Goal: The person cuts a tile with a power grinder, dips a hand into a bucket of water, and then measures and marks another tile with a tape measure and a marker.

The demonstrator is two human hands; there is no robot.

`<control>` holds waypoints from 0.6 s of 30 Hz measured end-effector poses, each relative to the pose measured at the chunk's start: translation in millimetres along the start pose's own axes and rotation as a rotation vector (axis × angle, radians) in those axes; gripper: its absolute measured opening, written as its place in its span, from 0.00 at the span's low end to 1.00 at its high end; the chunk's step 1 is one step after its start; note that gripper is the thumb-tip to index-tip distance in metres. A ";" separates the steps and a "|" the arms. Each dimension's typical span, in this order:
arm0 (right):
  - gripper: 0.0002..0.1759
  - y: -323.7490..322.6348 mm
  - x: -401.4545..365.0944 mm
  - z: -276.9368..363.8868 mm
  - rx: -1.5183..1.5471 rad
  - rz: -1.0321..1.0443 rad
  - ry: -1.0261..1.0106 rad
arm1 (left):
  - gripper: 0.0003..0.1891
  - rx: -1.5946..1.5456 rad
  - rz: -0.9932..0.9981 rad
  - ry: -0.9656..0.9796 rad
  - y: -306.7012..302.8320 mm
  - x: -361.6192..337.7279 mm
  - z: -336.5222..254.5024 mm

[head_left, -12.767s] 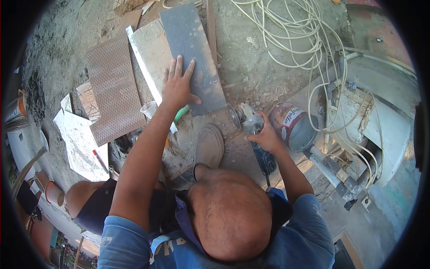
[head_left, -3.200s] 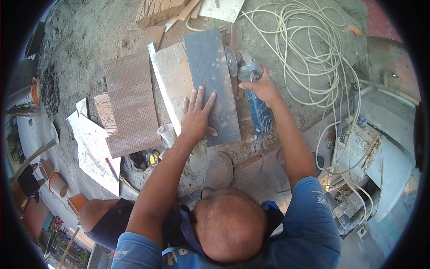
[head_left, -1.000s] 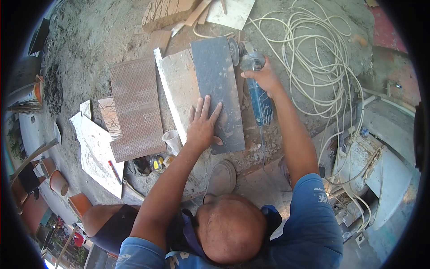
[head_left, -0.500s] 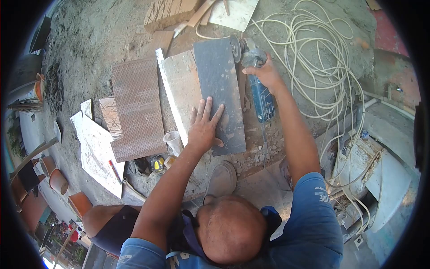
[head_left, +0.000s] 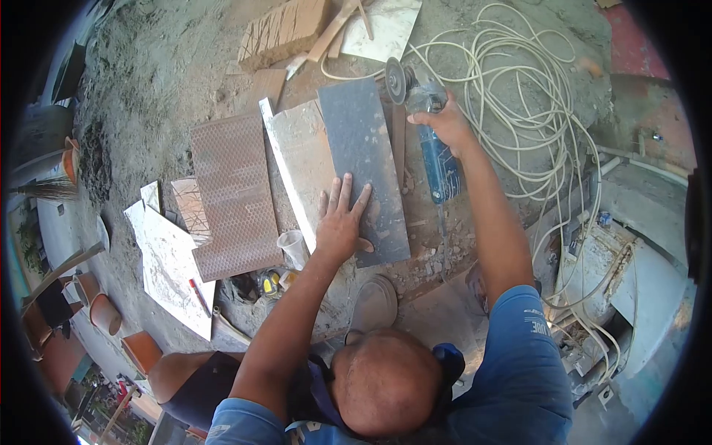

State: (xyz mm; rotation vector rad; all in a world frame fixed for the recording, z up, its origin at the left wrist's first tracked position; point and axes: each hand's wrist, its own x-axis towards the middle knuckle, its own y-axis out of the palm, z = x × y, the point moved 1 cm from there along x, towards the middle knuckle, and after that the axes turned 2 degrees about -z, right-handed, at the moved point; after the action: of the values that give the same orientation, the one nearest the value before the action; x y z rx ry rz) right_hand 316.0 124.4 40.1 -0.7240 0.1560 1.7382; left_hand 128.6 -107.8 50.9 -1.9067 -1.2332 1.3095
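Note:
My left hand point(head_left: 341, 222) lies flat with fingers spread, pressing on the lower left part of a long dark grey tile point(head_left: 361, 141). Under the tile's left side is a lighter board point(head_left: 302, 141) with a white edge. My right hand point(head_left: 445, 126) is wrapped round the upper body of a blue angle grinder point(head_left: 439, 167), whose cord runs down from its lower end. The grinder's disc point(head_left: 397, 80) stands just beyond the tile's upper right corner, with a small gap between them.
A brown textured tile point(head_left: 236, 193), a plastic cup point(head_left: 294, 246), a tape measure point(head_left: 268, 282) and white tile pieces point(head_left: 167, 259) with a marker point(head_left: 199, 295) lie left. A coiled pale hose point(head_left: 512, 111) lies right. A scored block point(head_left: 285, 33) is at the top.
The grinder and my right hand have moved slightly right, and the disc has come away from the tile's edge, its face turned more into view. The whole view has shifted a little.

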 end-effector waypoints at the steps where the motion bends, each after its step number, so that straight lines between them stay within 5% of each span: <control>1: 0.63 -4.7 -4.0 2.9 -0.035 -0.014 0.011 | 0.71 -0.006 -0.010 0.001 0.5 -0.5 -0.4; 4: 0.65 -7.8 2.1 -5.6 -0.229 -0.033 0.009 | 0.71 0.007 -0.010 0.004 1.7 0.3 -1.6; 18: 0.66 10.7 8.7 -18.1 -0.167 -0.005 -0.038 | 0.72 0.017 0.011 0.004 2.0 0.6 -3.6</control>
State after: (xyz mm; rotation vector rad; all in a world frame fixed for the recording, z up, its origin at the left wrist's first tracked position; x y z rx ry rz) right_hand 312.1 119.9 18.1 -0.8109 -0.0169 1.7737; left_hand 132.8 -107.9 50.5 -1.9062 -1.2077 1.3168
